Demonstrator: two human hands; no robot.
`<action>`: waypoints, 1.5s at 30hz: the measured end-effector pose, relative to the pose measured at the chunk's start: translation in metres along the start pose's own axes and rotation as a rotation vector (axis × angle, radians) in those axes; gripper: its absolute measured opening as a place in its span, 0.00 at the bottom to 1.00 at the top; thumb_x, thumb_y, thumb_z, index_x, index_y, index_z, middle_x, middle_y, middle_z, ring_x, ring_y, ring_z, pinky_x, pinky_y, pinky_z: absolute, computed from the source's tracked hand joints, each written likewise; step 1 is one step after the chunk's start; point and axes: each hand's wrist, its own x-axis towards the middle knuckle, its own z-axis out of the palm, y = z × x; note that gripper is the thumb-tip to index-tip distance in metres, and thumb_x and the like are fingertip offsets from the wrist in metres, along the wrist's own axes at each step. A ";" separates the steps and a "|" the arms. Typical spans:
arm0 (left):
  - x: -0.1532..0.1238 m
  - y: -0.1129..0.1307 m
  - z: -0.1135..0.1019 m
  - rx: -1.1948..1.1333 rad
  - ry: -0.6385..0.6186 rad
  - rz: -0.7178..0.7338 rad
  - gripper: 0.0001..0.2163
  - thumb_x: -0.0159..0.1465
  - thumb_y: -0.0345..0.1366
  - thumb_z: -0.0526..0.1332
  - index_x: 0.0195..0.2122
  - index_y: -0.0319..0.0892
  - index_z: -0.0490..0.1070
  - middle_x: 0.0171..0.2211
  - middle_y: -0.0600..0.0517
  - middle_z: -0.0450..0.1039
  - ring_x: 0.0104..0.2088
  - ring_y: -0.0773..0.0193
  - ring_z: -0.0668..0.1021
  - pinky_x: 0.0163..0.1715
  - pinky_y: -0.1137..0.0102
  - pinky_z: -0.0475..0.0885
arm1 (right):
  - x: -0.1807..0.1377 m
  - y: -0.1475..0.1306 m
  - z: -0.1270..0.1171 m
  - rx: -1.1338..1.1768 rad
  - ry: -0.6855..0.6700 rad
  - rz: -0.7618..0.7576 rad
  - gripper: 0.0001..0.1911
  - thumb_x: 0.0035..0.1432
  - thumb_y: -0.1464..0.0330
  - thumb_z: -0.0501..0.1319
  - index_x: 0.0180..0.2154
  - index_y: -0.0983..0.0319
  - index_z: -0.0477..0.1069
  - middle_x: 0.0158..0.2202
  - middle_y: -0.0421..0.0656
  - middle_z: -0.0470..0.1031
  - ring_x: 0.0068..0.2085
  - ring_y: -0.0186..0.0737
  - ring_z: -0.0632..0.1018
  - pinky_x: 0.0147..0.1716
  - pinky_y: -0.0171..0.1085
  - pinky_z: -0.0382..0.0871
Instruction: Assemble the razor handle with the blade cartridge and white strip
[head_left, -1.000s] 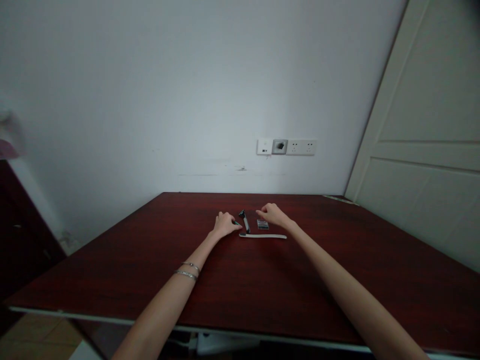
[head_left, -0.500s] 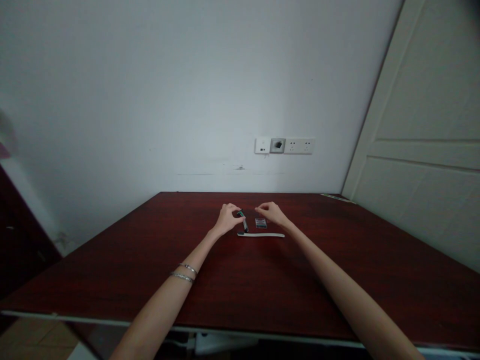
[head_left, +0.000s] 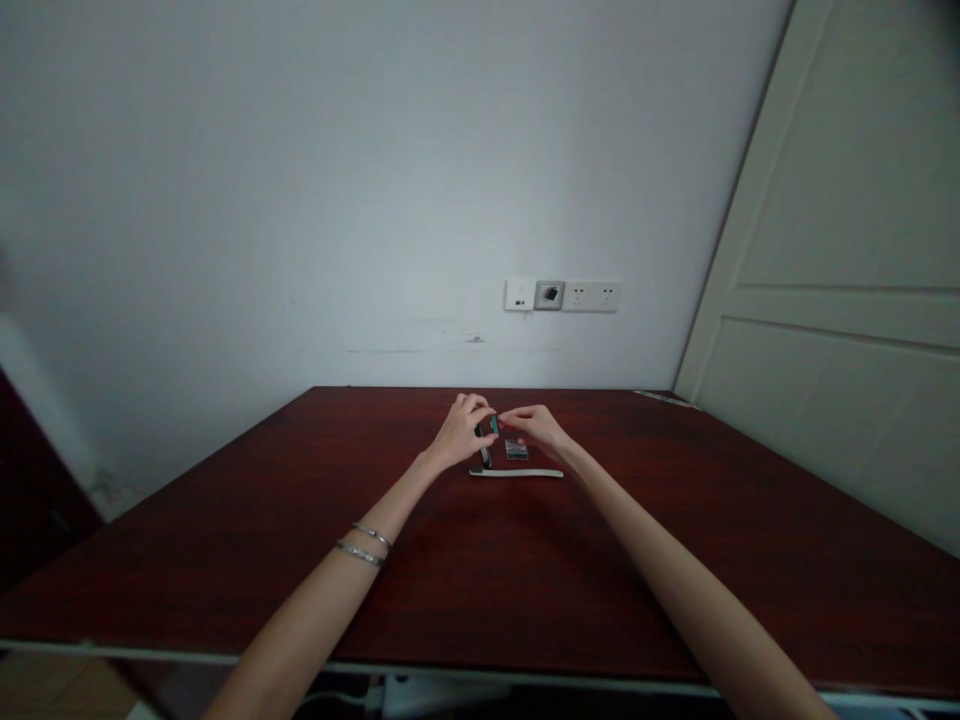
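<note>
My left hand (head_left: 463, 432) pinches a small flat green piece (head_left: 494, 424) between thumb and fingertips, a little above the table. Close against its right side are the pinched fingers of my right hand (head_left: 534, 426); whatever they hold, if anything, is too small to make out. A narrow dark and silvery piece (head_left: 486, 456) is partly hidden behind my left thumb. Under my right hand lies a small clear case (head_left: 517, 451). Nearer to me, a long white strip (head_left: 521, 473) with a dark left end rests crosswise.
The dark red wooden table (head_left: 465, 580) reaches back to a pale wall (head_left: 375, 200) with sockets (head_left: 592, 296) on it. At the right stands a white panelled door (head_left: 840, 360). A pale object (head_left: 442, 694) shows below the table's front edge.
My left hand has lifted the green piece up and to the right, off the narrow piece. My right hand has moved left to meet it. The view has shifted slightly.
</note>
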 end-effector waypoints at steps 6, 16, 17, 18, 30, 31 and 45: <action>-0.001 0.001 0.003 -0.003 0.004 0.004 0.14 0.54 0.36 0.62 0.43 0.41 0.71 0.45 0.46 0.61 0.46 0.57 0.63 0.47 0.60 0.64 | 0.001 0.002 0.004 -0.010 0.022 -0.004 0.11 0.43 0.65 0.64 0.28 0.67 0.77 0.24 0.42 0.74 0.19 0.26 0.66 0.15 0.27 0.60; 0.006 -0.007 0.001 -0.137 0.045 -0.088 0.23 0.51 0.36 0.66 0.50 0.44 0.67 0.45 0.47 0.65 0.47 0.57 0.65 0.49 0.60 0.64 | 0.003 0.004 0.003 0.047 0.146 -0.024 0.13 0.40 0.64 0.64 0.28 0.67 0.76 0.25 0.43 0.74 0.20 0.28 0.67 0.13 0.26 0.59; 0.007 -0.008 0.003 -0.189 0.067 -0.138 0.22 0.51 0.36 0.65 0.48 0.43 0.69 0.43 0.47 0.67 0.46 0.58 0.67 0.47 0.61 0.65 | 0.004 0.006 0.003 0.062 0.176 -0.040 0.13 0.40 0.64 0.64 0.28 0.67 0.76 0.25 0.43 0.75 0.22 0.30 0.69 0.13 0.26 0.59; 0.008 -0.010 0.005 -0.255 0.089 -0.205 0.19 0.52 0.35 0.65 0.46 0.42 0.70 0.40 0.48 0.70 0.43 0.60 0.69 0.45 0.63 0.66 | 0.005 0.007 0.003 0.075 0.208 -0.061 0.14 0.40 0.63 0.64 0.28 0.67 0.76 0.26 0.44 0.75 0.24 0.31 0.70 0.13 0.26 0.60; 0.014 0.015 0.027 -1.087 0.168 -0.927 0.13 0.47 0.38 0.67 0.31 0.36 0.75 0.29 0.45 0.76 0.33 0.59 0.77 0.26 0.70 0.72 | 0.006 0.008 0.016 0.078 0.339 -0.206 0.18 0.42 0.60 0.63 0.31 0.68 0.75 0.29 0.45 0.76 0.21 0.31 0.71 0.11 0.28 0.64; 0.015 0.015 0.028 -1.095 0.180 -0.932 0.12 0.46 0.38 0.67 0.31 0.36 0.76 0.29 0.45 0.76 0.33 0.59 0.77 0.26 0.70 0.72 | 0.006 0.008 0.016 0.076 0.342 -0.209 0.18 0.42 0.59 0.63 0.31 0.68 0.75 0.29 0.45 0.76 0.20 0.31 0.71 0.11 0.28 0.64; 0.023 0.007 0.035 -1.118 0.228 -0.868 0.08 0.48 0.33 0.67 0.27 0.32 0.75 0.28 0.45 0.76 0.31 0.62 0.77 0.33 0.66 0.75 | 0.007 0.001 -0.004 -0.051 0.287 -0.255 0.20 0.45 0.58 0.62 0.35 0.68 0.74 0.34 0.48 0.76 0.27 0.36 0.74 0.12 0.27 0.66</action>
